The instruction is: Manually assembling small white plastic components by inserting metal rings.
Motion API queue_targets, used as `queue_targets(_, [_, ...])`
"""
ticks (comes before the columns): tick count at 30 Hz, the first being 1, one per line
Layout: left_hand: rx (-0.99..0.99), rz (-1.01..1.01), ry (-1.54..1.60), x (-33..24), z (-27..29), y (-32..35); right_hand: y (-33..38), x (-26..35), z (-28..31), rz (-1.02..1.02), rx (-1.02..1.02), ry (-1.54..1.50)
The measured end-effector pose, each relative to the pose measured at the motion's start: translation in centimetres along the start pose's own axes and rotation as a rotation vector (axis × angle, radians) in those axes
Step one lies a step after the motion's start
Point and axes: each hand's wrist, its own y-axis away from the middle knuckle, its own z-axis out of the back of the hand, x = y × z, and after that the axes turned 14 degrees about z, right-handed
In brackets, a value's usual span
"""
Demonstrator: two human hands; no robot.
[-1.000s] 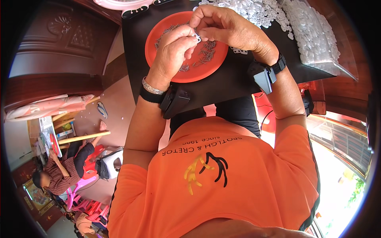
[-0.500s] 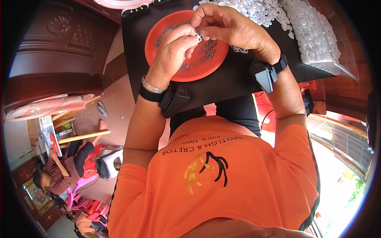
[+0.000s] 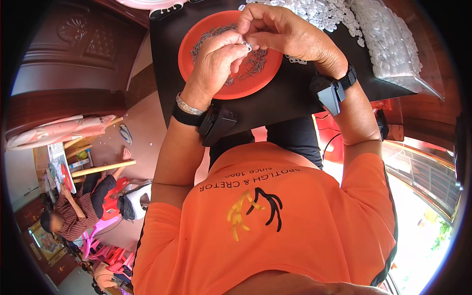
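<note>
Above an orange round plastic tray (image 3: 258,84), both hands meet close together. My left hand (image 3: 214,61) pinches a small white plastic cable clip (image 3: 247,45) between thumb and forefinger. My right hand (image 3: 285,34) is closed in a pinch right beside the clip; whatever its fingertips grip is too small and hidden to make out. Thin grey nails (image 3: 254,68) lie scattered across the tray, partly covered by my hands. Loose white clips (image 3: 319,14) are heaped behind and to the right of my right hand.
The tray stands on a black table (image 3: 275,109). A clear plastic bag (image 3: 388,46) full of white clips lies at the table's right side. Far left, another person (image 3: 81,216) sits near a wooden-legged stand. A slipper (image 3: 126,134) lies on the floor.
Both hands stay almost in place, still pinching at the clip, which appears slightly turned. The tray and table shift a little up and left in the view.
</note>
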Motion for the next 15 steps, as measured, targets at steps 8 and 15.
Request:
queue_targets(8, [-0.034,-0.024,0.045,0.6,0.1,-0.5,-0.5,0.5,-0.1,0.023,-0.063,-0.035])
queue_targets(15, [-0.061,0.034,0.044,0.2,0.6,-0.4,-0.2,-2.3,1.1,0.046,-0.148,0.09])
